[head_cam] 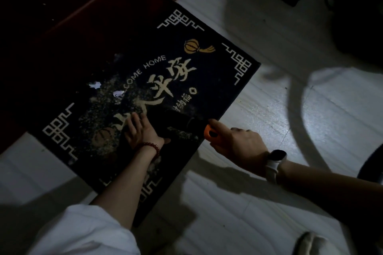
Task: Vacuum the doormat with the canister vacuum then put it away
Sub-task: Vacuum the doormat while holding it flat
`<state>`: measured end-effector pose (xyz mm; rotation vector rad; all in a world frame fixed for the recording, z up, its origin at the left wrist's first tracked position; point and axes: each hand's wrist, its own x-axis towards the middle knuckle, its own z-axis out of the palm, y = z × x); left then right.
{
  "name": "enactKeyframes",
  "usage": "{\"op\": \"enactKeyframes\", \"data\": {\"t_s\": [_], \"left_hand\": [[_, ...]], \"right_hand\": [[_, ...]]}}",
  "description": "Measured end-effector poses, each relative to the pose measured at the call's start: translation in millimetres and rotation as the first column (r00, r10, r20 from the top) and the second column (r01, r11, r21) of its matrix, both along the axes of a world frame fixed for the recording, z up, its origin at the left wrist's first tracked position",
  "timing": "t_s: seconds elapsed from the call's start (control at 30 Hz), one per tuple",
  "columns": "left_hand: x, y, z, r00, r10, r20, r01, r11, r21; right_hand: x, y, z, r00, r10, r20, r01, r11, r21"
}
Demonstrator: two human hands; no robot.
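**Hands and vacuum nozzle on the doormat**

The left hand (137, 130), with a red bead bracelet (150, 147) at the wrist, lies flat with straight fingers on the near part of the dark doormat (207, 72). Just to its right, the right hand (238, 143), wearing a white watch (274, 163), grips the orange handle (211, 133) of the black vacuum nozzle (176, 122), which rests on the mat. Farther left, white paper scraps (95, 85) and pale crumbs lie on the mat. A dark hose (294, 109) curves over the white floor (269, 203) at the right.

Pale tiled floor (259, 203), dark red door (51, 16) top left, white cloth (310, 242) bottom right
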<state>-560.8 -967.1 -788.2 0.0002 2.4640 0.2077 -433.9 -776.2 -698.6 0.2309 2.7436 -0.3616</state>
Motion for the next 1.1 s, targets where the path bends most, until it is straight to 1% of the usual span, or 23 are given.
{"op": "enactKeyframes", "data": {"t_s": [0.2, 0.3, 0.4, 0.47, 0.53, 0.6, 0.63, 0.7, 0.73, 0.83, 0.87, 0.9, 0.93, 1.0, 1.07, 1.1], "left_hand": [[-1, -1, 1, 1.0, -0.016, 0.023, 0.016, 1.0, -0.014], [3, 4, 4, 0.998, -0.058, 0.017, 0.058, 0.998, -0.028], [14, 9, 4, 0.992, -0.106, -0.062, 0.106, 0.994, 0.004], [19, 12, 4, 0.994, -0.08, -0.079, 0.082, 0.996, 0.026], [18, 13, 4, 0.994, -0.073, -0.08, 0.074, 0.997, 0.01], [18, 16, 6, 0.993, -0.078, -0.085, 0.078, 0.997, -0.006], [19, 17, 6, 0.991, -0.093, -0.098, 0.093, 0.996, -0.01], [27, 20, 5, 0.979, -0.157, -0.132, 0.158, 0.988, -0.004], [33, 21, 4, 0.971, -0.194, -0.137, 0.197, 0.98, 0.01], [49, 24, -1, 0.956, -0.285, -0.067, 0.287, 0.958, 0.019], [52, 25, -3, 0.952, -0.303, -0.036, 0.303, 0.953, 0.005], [53, 25, -4, 0.949, -0.315, -0.011, 0.315, 0.949, -0.011], [53, 27, -4, 0.947, -0.32, 0.009, 0.32, 0.947, -0.024], [52, 30, -2, 0.949, -0.312, 0.036, 0.313, 0.949, -0.043], [49, 34, 1, 0.954, -0.297, 0.045, 0.299, 0.953, -0.049], [48, 35, 2, 0.956, -0.29, 0.051, 0.292, 0.955, -0.043]], "right_hand": [[31, 22, -4, 0.998, -0.044, 0.044, 0.045, 0.999, -0.015], [14, 47, -8, 0.99, -0.139, -0.006, 0.139, 0.99, -0.037], [3, 59, -12, 0.979, -0.189, -0.079, 0.189, 0.982, -0.014], [15, 47, -13, 0.979, -0.183, -0.095, 0.18, 0.983, -0.04], [30, 33, -14, 0.991, -0.123, -0.055, 0.118, 0.989, -0.085], [35, 37, -12, 0.997, -0.08, -0.022, 0.078, 0.992, -0.099], [32, 47, -12, 0.995, -0.098, -0.031, 0.095, 0.992, -0.088], [20, 77, -11, 0.98, -0.186, -0.076, 0.182, 0.982, -0.057], [13, 94, -12, 0.961, -0.259, -0.099, 0.256, 0.966, -0.038], [-5, 136, -11, 0.843, -0.526, -0.112, 0.523, 0.851, -0.051], [-6, 140, -10, 0.819, -0.563, -0.113, 0.559, 0.827, -0.064], [-5, 135, -10, 0.824, -0.556, -0.108, 0.55, 0.831, -0.081], [-1, 124, -12, 0.857, -0.507, -0.092, 0.498, 0.861, -0.099], [17, 85, -15, 0.952, -0.305, -0.021, 0.299, 0.942, -0.152], [34, 57, -12, 0.989, -0.136, 0.066, 0.148, 0.963, -0.226], [35, 60, -11, 0.992, -0.106, 0.07, 0.119, 0.969, -0.216]]}}
